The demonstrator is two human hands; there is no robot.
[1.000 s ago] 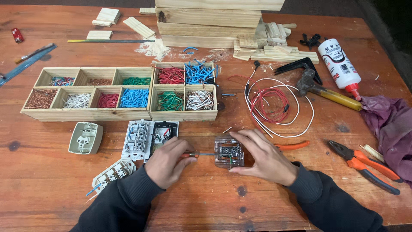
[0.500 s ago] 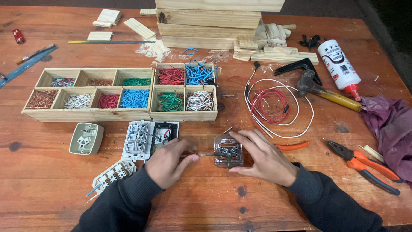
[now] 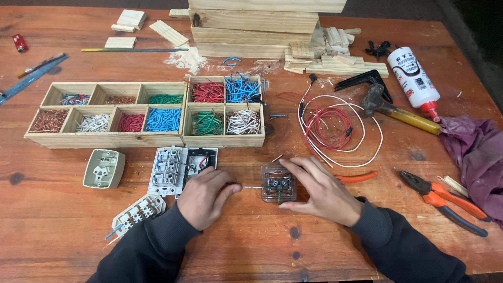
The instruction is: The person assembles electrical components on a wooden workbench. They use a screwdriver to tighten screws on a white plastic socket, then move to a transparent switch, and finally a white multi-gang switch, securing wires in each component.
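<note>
The surface (image 3: 63, 236) is reddish, grainy wood with a slight sheen. The switch module (image 3: 278, 183) is clear glossy plastic; the compartment trays (image 3: 105, 139) are pale raw wood.

Left hand (image 3: 203, 196) is closed on a thin screwdriver (image 3: 251, 187), shaft running right from its fingertips into the clear switch module (image 3: 278, 183). Right hand (image 3: 319, 189) pins that module to the table (image 3: 251, 246): fingers over its top and right edge, thumb under its lower edge. White switch block (image 3: 167, 170) just beyond the left knuckles, another socket piece (image 3: 137, 211) beside the left wrist. Orange-handled tool (image 3: 357, 177) just right of the right fingers. Coiled red and white wire (image 3: 330, 128) beyond them.
</note>
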